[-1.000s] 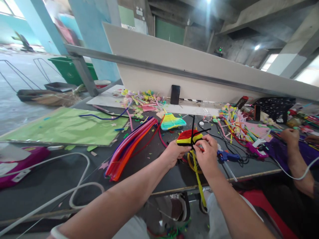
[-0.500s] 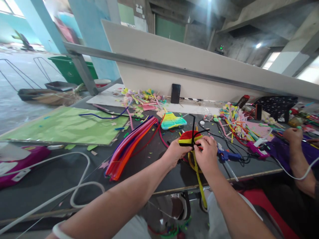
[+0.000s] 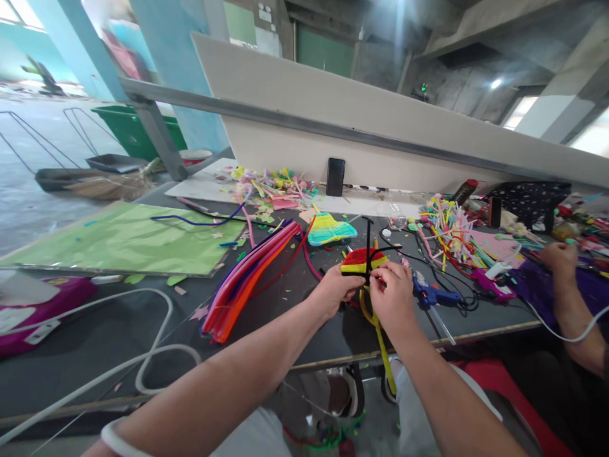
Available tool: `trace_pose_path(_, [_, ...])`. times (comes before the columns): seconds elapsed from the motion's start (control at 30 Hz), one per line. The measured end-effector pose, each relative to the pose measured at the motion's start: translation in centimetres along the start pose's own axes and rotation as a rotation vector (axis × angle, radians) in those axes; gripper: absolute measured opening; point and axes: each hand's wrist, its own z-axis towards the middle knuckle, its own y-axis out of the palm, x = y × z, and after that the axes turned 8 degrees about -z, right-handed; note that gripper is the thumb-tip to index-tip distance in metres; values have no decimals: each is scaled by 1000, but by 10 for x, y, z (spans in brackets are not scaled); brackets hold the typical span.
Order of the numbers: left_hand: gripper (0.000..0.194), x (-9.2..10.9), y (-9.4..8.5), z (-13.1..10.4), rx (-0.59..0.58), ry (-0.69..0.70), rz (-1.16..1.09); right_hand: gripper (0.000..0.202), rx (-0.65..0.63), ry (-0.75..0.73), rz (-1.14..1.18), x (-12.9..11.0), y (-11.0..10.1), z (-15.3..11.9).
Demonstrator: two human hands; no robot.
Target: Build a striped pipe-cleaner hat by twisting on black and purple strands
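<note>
Between my hands, above the table's front edge, is a red, yellow and black pipe-cleaner piece (image 3: pixel 358 259). My left hand (image 3: pixel 339 287) is closed on its left side, thumb along the black band. Pinched fingers of my right hand (image 3: pixel 394 289) hold its right side, where black pipe cleaners (image 3: pixel 368 238) cross and stick upward. A long yellow pipe cleaner (image 3: pixel 384 355) hangs below, past the table edge. Just behind lies a yellow and turquoise pipe-cleaner piece (image 3: pixel 332 230). A blue glue gun (image 3: pixel 436 294) rests to the right of my right hand.
A bundle of pink, orange and purple pipe cleaners (image 3: pixel 254 279) lies left of my hands, near a green sheet (image 3: pixel 124 241). A phone (image 3: pixel 335 177) leans on the back board. White cable (image 3: pixel 162 317) loops at left. A co-worker's hand (image 3: pixel 561 261) is at right.
Almost nothing differs. The upright black pipe cleaner has tilted slightly, and my fingers have shifted a little on the piece.
</note>
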Motion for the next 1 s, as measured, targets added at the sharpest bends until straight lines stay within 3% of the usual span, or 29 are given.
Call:
trace_pose_path(0.5, [17, -5, 2, 0, 31, 120, 204, 14, -76, 60, -10, -4, 1, 4])
trace_pose_path(0.7, [17, -3, 2, -1, -5, 96, 205, 9, -108, 70, -43, -4, 1, 5])
trace_pose_path(0.87, [36, 3, -2, -2, -67, 15, 91, 10, -107, 99, 8, -3, -3, 6])
trace_pose_path(0.93, [50, 6, -5, 0, -32, 14, 139, 10, -106, 113, 33, -2, -3, 6])
trace_pose_path(1.0, [54, 8, -9, 5, 20, 110, 295, 10, -107, 131, 57, -1, -2, 6])
